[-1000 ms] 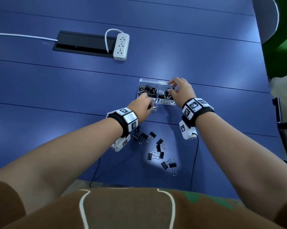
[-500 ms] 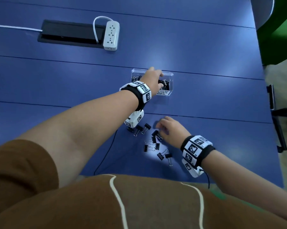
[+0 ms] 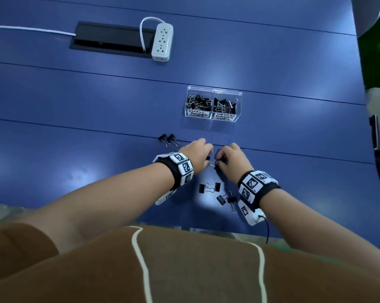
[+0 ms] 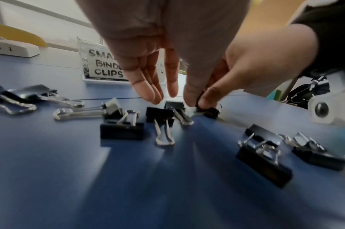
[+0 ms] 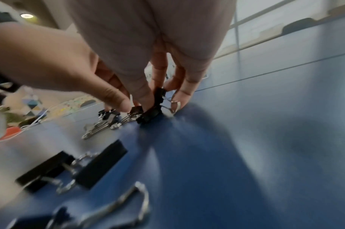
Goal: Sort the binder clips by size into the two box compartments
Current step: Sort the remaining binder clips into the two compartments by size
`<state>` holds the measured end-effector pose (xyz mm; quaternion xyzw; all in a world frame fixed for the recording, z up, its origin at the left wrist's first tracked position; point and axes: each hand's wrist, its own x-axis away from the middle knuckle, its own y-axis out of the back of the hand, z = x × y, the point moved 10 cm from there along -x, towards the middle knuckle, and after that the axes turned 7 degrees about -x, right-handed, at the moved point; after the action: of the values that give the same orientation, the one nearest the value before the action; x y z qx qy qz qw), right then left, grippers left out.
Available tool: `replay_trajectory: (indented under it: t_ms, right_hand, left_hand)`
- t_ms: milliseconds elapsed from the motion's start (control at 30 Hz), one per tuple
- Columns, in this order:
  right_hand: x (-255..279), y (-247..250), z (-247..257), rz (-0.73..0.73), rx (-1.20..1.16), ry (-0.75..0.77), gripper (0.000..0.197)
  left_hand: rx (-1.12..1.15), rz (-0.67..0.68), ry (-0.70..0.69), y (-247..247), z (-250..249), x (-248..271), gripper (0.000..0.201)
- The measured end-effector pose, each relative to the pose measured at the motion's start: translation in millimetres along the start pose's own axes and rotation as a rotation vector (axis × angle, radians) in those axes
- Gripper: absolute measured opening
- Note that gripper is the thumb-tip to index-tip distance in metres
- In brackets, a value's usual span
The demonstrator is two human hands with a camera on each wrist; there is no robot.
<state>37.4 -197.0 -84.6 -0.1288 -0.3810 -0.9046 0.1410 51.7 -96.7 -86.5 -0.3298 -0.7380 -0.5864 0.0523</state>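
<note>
Left hand back from box at 12 o'clock, fingers straight; right hand now pinches a binder clip: next pickup underway.

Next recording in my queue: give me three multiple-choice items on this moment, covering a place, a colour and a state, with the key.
1. In the head view, which compartment of the clear box carries the SMALL label? A left; B right; C neither.
2. What colour is the table? A white; B blue; C red.
3. What is the right hand doing? A lying flat; B lifting the box; C pinching a black binder clip.

1 A: SMALL is printed on the left front.
2 B: blue surrounds the clips.
3 C: the right wrist view shows fingertips closed on it.
</note>
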Motion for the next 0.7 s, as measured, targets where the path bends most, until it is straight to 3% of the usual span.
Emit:
replay_trajectory:
  t_ms: [233, 333, 433, 600, 700]
  right_hand:
    - [-4, 30, -9, -0.084, -0.190, -0.060, 0.018]
    - [3, 24, -10, -0.017, -0.206, -0.072, 0.027]
    - [7, 9, -11, 0.045, -0.100, -0.084, 0.018]
    - [10, -15, -6, 0.100, -0.030, -0.059, 0.044]
    - [9, -20, -4, 0.077, 0.021, -0.039, 0.039]
  left_hand:
    - [0.024, -0.043, 0.014, -2, -4, 2, 0.023]
    - [0.047, -0.077, -0.030, 7, -6, 3, 0.014]
    - [0.117, -0.103, -0.048, 19, -1, 8, 0.010]
    - [0.267, -0.051, 0.023, 25, 23, 20, 0.022]
    - [0.177, 0.026, 0.021, 11, 29, 26, 0.033]
